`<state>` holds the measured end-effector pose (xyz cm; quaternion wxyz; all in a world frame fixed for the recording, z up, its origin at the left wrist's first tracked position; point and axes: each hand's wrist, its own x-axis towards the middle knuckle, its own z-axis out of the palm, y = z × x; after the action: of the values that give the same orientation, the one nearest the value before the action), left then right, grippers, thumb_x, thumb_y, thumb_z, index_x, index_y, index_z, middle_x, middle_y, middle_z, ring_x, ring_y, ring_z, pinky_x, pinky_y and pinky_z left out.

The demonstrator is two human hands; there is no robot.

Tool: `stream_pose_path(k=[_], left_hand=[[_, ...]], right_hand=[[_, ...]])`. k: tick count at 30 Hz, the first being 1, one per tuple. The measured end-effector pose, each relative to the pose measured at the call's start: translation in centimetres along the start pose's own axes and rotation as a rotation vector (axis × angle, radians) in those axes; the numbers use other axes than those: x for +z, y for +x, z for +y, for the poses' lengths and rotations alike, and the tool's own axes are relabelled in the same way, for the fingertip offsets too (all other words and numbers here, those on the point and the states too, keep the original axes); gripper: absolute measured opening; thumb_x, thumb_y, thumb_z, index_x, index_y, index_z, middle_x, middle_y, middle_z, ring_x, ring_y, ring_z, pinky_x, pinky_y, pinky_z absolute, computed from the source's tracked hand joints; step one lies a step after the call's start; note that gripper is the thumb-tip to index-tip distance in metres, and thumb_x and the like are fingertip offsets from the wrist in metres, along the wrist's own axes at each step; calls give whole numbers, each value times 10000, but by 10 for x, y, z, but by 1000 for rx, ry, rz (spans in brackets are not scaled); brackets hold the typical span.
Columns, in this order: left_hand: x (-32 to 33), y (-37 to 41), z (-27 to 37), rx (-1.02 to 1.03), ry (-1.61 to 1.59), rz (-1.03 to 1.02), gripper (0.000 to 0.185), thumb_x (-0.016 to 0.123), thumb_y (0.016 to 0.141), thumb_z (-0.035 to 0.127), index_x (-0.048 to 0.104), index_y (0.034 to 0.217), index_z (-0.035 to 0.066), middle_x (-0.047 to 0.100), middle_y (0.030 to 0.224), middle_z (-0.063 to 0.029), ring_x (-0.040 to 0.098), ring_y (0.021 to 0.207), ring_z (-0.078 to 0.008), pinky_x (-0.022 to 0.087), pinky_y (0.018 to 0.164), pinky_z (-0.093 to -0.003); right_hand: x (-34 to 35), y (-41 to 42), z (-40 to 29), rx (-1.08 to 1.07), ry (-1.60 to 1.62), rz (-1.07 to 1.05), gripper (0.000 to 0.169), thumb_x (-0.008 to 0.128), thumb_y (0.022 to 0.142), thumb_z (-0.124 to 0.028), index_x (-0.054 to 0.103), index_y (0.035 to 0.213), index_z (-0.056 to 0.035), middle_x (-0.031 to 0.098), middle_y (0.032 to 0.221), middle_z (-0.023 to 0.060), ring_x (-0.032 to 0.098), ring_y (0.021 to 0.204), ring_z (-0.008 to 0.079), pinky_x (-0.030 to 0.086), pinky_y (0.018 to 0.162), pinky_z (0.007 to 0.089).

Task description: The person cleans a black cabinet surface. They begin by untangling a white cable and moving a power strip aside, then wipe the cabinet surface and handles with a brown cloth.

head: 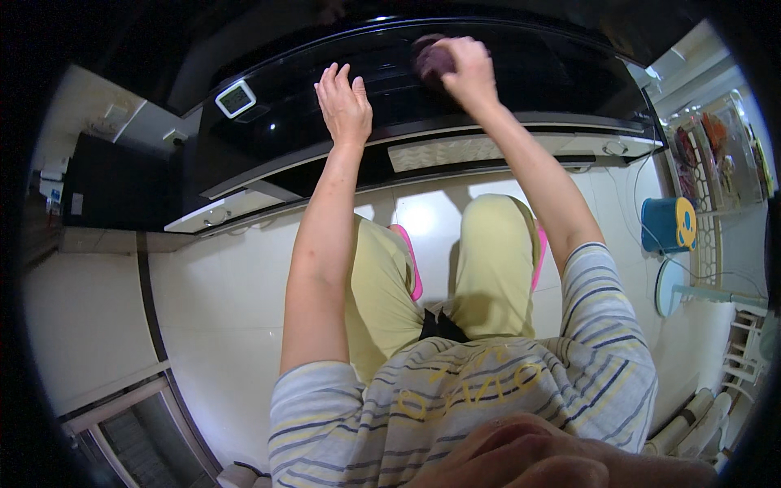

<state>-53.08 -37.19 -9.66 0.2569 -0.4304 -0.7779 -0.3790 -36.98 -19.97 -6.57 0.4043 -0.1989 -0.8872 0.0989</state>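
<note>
My right hand [475,72] grips a bunched dark purple cloth [434,60] against or just over a glossy black cabinet top [390,85]. The cloth is blurred, and its underside is hidden. To its left, my left hand [345,108] holds nothing, its fingers spread and pointing toward the far edge. Whether that palm rests on the black surface or hovers over it, I cannot tell. A small white-framed digital display [235,99] stands on the same surface, left of my left hand.
Below the top are white drawer fronts with handles [216,218] and a textured panel [448,151]. A black box-like unit [122,183] is at the left. On the right are a blue and yellow stool [665,224], a round pale base [669,288], a loose cable and a shelf rack [701,152].
</note>
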Motion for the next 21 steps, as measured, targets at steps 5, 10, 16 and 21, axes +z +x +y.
stream_pose_path(k=[5, 10, 16, 21], left_hand=[[9, 5, -5, -59, 12, -7, 387, 479, 1021, 291, 547, 1295, 25, 477, 1391, -182, 385, 1360, -351, 241, 1174, -510], [8, 0, -10, -7, 77, -65, 383, 448, 1033, 301, 554, 1301, 48, 475, 1406, -174, 396, 1354, -356, 254, 1169, -510], [1, -2, -13, -12, 64, -64, 376, 448, 1032, 304, 563, 1284, 49, 495, 1386, -171, 405, 1350, -355, 267, 1159, -506], [9, 0, -3, 5, 39, -57, 358, 448, 1031, 295, 577, 1253, 46, 517, 1360, -167, 441, 1315, -361, 286, 1149, -507]], right_hand=[[27, 5, 44, 281, -433, -120, 553, 668, 812, -379, 561, 1328, -211, 517, 1392, 66, 394, 1363, 263, 191, 1076, 727], [47, 3, 10, -31, -167, -278, 539, 652, 820, -311, 540, 1338, -209, 529, 1383, 71, 397, 1377, 261, 240, 1116, 655], [29, 15, 40, 46, -292, -289, 551, 660, 828, -300, 527, 1356, -218, 535, 1371, 62, 425, 1358, 254, 186, 1120, 690], [38, 27, 85, 293, -449, -114, 526, 650, 814, -345, 557, 1310, -200, 559, 1315, 66, 469, 1295, 264, 240, 1108, 659]])
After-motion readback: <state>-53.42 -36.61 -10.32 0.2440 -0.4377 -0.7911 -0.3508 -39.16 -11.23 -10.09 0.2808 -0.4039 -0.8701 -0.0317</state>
